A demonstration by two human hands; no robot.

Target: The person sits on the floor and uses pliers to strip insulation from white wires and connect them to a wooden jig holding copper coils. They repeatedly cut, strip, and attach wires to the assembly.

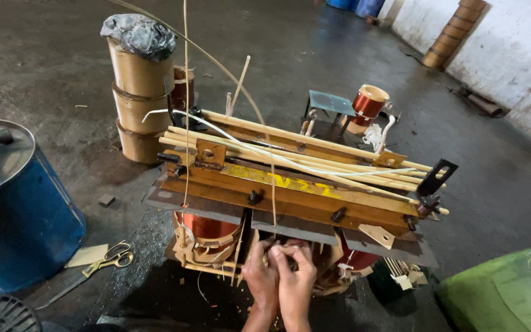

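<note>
1. Far left of the frame I've got a blue drum (29, 227), and scissors (109, 261) lie on the floor at lower left.
2. Upper left there's a stack of brown cardboard tubes (135, 101) with a crumpled plastic bag on top.
3. Centre frame is the transformer core (290, 197), with wooden sticks (314, 157) laid across its top and a copper coil (207, 226) under its left end.
4. Bottom centre, my left hand (261, 280) and right hand (295, 276) are pressed together against the middle coil under the core, fingers curled and pinching something small; can't tell what it is.
5. Lower right corner there's a green plastic container (511, 295).
</note>
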